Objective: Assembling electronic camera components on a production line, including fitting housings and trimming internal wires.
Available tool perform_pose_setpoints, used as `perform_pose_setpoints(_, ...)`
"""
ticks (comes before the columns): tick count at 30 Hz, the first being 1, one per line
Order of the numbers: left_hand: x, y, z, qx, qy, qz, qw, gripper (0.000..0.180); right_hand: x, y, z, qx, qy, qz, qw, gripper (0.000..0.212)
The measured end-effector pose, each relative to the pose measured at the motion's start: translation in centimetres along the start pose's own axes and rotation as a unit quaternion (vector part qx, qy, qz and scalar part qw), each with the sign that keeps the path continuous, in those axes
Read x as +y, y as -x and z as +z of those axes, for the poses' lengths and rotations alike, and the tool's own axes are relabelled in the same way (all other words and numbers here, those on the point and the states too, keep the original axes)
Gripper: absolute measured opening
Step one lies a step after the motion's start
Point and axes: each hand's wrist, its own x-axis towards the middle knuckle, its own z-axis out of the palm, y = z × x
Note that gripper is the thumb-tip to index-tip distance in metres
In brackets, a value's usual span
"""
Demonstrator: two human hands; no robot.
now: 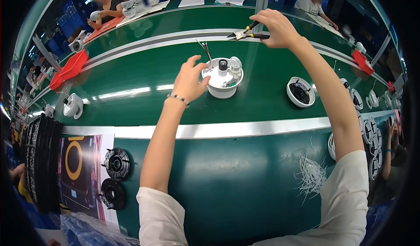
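A round white camera housing (222, 90) sits on the green belt in front of me. In it are a black-tipped lens (222, 65), a clear plastic part (235, 64) and thin wires (206, 51) rising at the left. My left hand (190, 77) is at its left rim with the fingers spread and curved; whether the fingertips touch it I cannot tell. Up and to the right of the housing, my right hand (278, 29) grips pliers (239, 35) with black and yellow handles. Their jaws point left, above the housing's level in view, away from the wires.
A white bowl-shaped cover (300, 93) lies right on the belt; another white camera (73, 106) stands left. Nearer are cut white ties (311, 176), black ring parts (117, 164) and stacked black trays (39, 158). Red bins (74, 65) flank the belt. Co-workers sit across it.
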Motion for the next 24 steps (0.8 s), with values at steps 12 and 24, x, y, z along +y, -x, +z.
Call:
perform_pose_setpoints(12,-2.0,-4.2,3.1,-0.097,-0.059,-0.028,0.993,0.008,-0.9,-0.8,5.9,-0.148,0.04,-0.061,0.986,0.041)
perform_pose_setpoints(24,-4.5,-5.4,2.5,-0.026,0.089,-0.035,0.995,0.01,-3.8,-1.7,7.0,-0.174,0.037,-0.03,0.984,0.035)
